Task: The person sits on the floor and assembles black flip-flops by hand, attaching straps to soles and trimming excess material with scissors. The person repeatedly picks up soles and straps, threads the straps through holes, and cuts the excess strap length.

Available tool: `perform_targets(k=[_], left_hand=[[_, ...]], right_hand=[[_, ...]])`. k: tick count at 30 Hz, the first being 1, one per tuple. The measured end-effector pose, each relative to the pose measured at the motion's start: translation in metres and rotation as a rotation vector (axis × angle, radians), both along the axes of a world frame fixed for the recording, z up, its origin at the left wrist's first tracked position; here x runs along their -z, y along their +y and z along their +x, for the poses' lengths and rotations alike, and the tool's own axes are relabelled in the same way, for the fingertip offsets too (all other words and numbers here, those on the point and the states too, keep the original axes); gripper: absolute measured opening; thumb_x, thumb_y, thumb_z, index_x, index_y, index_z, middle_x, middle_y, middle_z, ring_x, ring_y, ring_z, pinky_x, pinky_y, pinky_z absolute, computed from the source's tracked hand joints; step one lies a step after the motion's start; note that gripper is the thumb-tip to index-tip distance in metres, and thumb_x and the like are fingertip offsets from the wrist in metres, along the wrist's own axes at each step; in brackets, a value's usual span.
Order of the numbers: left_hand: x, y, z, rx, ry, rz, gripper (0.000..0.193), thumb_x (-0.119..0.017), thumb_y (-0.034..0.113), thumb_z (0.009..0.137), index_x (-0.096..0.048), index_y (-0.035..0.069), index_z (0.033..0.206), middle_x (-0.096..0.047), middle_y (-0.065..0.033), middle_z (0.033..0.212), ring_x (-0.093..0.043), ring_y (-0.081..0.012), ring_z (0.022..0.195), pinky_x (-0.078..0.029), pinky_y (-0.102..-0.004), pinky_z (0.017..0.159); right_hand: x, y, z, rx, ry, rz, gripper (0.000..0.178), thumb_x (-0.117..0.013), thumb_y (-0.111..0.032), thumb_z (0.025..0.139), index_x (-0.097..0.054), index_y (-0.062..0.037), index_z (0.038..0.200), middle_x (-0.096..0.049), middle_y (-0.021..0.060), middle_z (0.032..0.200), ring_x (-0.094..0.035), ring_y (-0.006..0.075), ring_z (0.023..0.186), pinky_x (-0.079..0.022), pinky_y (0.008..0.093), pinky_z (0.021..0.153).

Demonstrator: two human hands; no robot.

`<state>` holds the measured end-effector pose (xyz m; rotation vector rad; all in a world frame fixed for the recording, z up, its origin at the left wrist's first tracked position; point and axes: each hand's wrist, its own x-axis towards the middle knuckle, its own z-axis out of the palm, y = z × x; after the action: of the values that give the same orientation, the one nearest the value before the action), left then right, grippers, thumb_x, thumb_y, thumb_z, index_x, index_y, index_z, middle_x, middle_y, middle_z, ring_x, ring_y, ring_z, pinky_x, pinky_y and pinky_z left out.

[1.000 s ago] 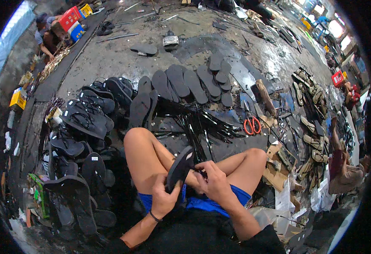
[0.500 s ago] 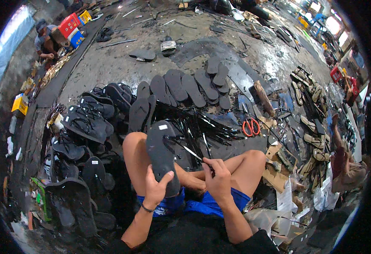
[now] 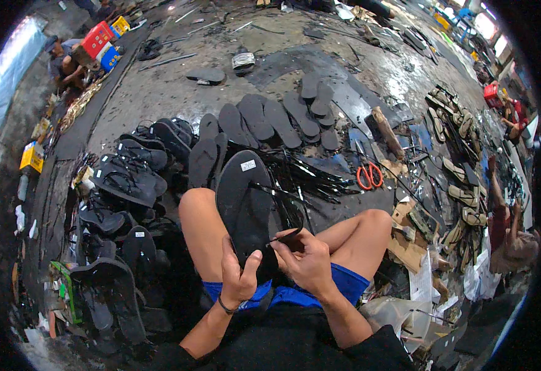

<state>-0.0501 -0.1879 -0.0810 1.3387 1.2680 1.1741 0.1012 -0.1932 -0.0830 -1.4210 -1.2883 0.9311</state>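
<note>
My left hand grips the heel end of a black flip-flop, its thumb lying on the footbed. The flip-flop is held up over my lap, with a small white label near its toe end. A thin black strap runs from the toe area toward the right. At the sole's right edge my right hand is closed, pinching the strap's dark end between thumb and forefinger. Whether a slim tool is also in those fingers is hidden. Beyond my knees lies a bundle of glossy black straps.
Red-handled scissors lie right of the straps, near a wooden block. Several black soles lie ahead. Finished black sandals are piled at left, tan sandals at right. Other people sit at far left and right.
The flip-flop has come up and slightly right. My right hand has moved left from beside it to its edge. The slim pale pointed piece by my right fingers no longer shows.
</note>
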Motion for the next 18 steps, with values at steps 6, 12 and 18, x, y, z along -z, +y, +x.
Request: perform_targets(k=[6,12,18], left_hand=[[0.007,-0.004,0.001,-0.014,-0.038,-0.041,0.042,-0.059,0.008,0.088,-0.043,-0.008,0.124,-0.058,-0.0152,0.111,-0.056,-0.0226,0.103,-0.044,-0.0334,0.095],[0.014,-0.015,-0.001,0.049,0.152,-0.052,0.038,-0.057,0.008,0.091,-0.043,-0.006,0.123,-0.059,-0.0171,0.115,-0.057,-0.0233,0.105,-0.045,-0.0349,0.094],[0.017,-0.004,-0.01,0.087,0.075,-0.001,0.037,-0.055,0.008,0.093,-0.045,-0.006,0.126,-0.056,-0.0169,0.117,-0.055,-0.0251,0.109,-0.043,-0.0354,0.098]], right_hand=[[-0.001,-0.004,0.004,-0.055,-0.028,-0.078,0.019,-0.076,-0.006,0.082,-0.067,-0.0012,0.098,-0.073,0.0129,0.084,-0.072,0.0223,0.073,-0.055,0.0312,0.066],[0.014,-0.002,0.0,-0.032,-0.122,0.055,0.015,-0.078,-0.005,0.079,-0.068,-0.0016,0.09,-0.069,0.0109,0.083,-0.069,0.0228,0.074,-0.053,0.0334,0.066],[0.028,0.004,0.003,-0.164,0.147,-0.064,0.012,-0.078,-0.002,0.078,-0.068,-0.0006,0.085,-0.068,0.0103,0.087,-0.067,0.0227,0.076,-0.053,0.0331,0.071]])
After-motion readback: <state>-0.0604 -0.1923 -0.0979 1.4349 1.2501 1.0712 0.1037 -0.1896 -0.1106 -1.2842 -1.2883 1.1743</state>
